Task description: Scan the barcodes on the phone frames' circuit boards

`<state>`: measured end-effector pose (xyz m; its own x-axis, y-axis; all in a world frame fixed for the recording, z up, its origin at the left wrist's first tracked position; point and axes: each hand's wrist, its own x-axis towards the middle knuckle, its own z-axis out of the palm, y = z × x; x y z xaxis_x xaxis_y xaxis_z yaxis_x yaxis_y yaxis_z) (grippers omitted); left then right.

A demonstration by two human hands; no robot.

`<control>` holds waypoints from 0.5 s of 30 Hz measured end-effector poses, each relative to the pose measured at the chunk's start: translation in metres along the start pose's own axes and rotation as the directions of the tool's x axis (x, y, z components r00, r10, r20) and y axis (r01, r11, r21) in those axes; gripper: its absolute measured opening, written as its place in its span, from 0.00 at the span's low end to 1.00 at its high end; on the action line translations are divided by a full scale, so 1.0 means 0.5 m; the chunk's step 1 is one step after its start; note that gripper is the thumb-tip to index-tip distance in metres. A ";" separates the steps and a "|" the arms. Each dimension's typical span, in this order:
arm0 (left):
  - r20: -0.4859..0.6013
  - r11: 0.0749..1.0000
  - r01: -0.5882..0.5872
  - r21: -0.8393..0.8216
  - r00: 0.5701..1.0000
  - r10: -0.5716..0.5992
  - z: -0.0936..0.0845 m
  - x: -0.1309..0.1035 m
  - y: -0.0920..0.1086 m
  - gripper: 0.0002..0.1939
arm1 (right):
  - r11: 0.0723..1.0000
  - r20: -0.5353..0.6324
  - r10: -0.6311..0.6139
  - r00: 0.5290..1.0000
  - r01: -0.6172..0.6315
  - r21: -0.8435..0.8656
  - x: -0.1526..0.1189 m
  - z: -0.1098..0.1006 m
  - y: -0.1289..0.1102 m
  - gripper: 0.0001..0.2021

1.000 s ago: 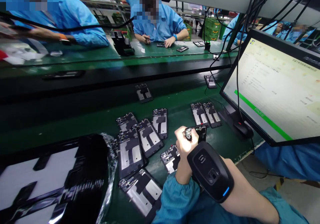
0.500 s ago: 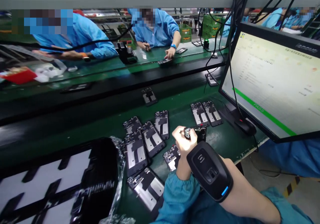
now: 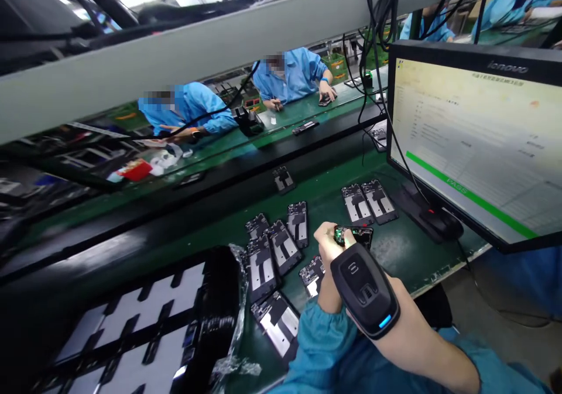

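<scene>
My left hand (image 3: 327,245) is closed around an open phone body (image 3: 362,236), whose circuit board faces up. My right hand (image 3: 397,297) grips a black handheld barcode scanner (image 3: 365,288) with a lit blue strip at its back end. The scanner's front points at the phone, and a green glow falls on the circuit board near my left fingers. Most of my right fingers are hidden beneath the scanner. Just left of my left hand lies another open phone body (image 3: 311,276), partly covered by my wrist.
Several open phone bodies (image 3: 284,246) lie on the green table (image 3: 325,186). At the lower left stands a black tray (image 3: 219,324) with plastic wrap on its edge. A monitor (image 3: 465,142) showing PASS and a black mouse (image 3: 441,221) are at right. Co-workers in blue sit opposite.
The view has swung left and up, so table items sit further right. The bright white light on my left hand is gone; a green glow now shows on the phone body. Both grips stay.
</scene>
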<state>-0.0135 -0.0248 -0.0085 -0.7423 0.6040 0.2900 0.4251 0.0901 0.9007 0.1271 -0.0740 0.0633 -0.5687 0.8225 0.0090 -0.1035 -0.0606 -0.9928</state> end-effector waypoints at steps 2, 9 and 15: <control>-0.048 0.997 -0.023 0.077 0.999 0.027 -0.003 0.003 0.007 0.12 | 1.000 -0.006 -0.010 1.000 0.010 0.013 0.000 -0.004 0.004 0.21; 0.162 0.948 -0.078 0.308 0.986 0.028 -0.023 0.010 0.026 0.08 | 0.995 -0.095 -0.012 0.995 0.002 -0.101 -0.017 -0.021 0.034 0.21; 0.193 0.920 -0.133 0.368 0.979 0.064 -0.028 0.011 0.058 0.10 | 0.995 -0.054 0.027 0.998 -0.032 -0.098 -0.003 -0.020 0.026 0.07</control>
<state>-0.0125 -0.0301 0.0236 -0.5993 0.7503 0.2791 0.6807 0.2941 0.6709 0.1346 -0.0705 0.0494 -0.5263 0.8500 -0.0241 -0.0046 -0.0312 -0.9995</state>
